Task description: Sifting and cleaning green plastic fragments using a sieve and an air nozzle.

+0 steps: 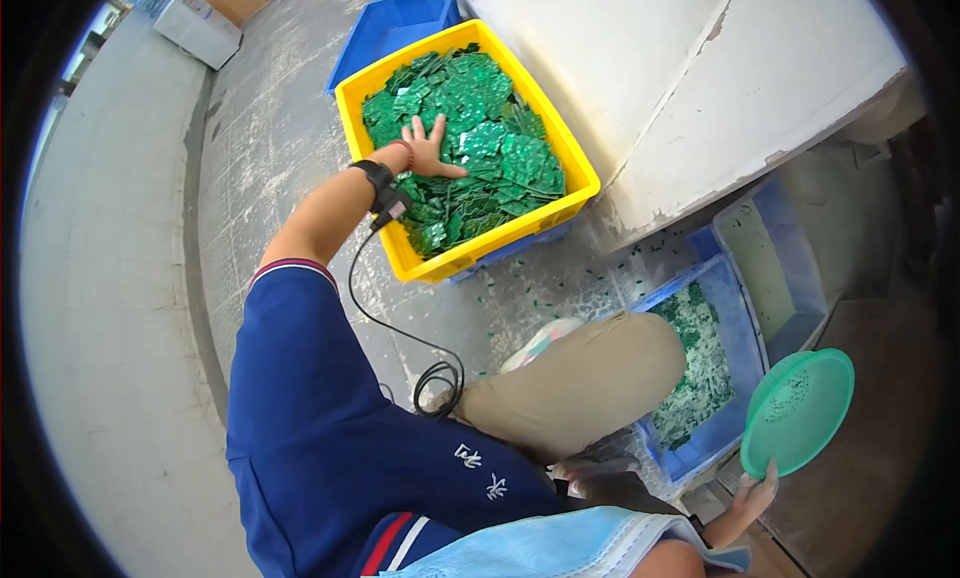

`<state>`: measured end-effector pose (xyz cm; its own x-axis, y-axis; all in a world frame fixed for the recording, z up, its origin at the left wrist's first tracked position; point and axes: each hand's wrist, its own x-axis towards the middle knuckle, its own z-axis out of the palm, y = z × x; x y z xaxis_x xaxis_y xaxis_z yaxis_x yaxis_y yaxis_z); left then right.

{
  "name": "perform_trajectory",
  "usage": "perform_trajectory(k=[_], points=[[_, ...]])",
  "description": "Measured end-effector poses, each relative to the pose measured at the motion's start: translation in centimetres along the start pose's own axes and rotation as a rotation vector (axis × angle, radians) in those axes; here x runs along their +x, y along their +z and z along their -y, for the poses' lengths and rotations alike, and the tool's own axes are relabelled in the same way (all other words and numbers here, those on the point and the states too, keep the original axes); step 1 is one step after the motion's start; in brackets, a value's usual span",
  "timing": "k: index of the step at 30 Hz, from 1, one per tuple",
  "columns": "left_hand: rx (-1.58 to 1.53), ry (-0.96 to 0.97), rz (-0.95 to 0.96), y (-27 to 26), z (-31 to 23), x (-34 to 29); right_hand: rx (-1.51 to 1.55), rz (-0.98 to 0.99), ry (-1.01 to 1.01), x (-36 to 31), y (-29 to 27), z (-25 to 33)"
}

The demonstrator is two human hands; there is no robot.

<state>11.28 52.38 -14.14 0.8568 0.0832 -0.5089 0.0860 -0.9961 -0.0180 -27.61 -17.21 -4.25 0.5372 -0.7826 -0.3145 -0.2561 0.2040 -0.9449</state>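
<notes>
Though patchy, floor (270, 148) beside yellow crate (500, 235)

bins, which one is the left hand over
The yellow bin, upper middle, heaped with green pieces; the left hand is spread over them. Its colour sets it apart from the blue bins.

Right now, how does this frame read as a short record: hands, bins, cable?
Left hand: spread on green pieces
Right hand: gripping the perforated green bowl by its rim
Yellow bin: filled with those pieces
Blue bin: beside the knee, green bits inside
Black cable: runs from the left wristband, loops near the shirt
</notes>
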Motion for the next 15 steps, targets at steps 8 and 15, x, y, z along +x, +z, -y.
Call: perform_trajectory(k=[8, 15], points=[[0.028, 0.016, -0.172, 4.7, -3.5, -6.9, 0.069, 0.041, 0.010, 0.0, -0.9, 0.5], [0.083, 0.067, 0.024, 3.0, -3.7, -9.5, 0.046, 0.183, 0.013, 0.9, -2.4, 0.2]])
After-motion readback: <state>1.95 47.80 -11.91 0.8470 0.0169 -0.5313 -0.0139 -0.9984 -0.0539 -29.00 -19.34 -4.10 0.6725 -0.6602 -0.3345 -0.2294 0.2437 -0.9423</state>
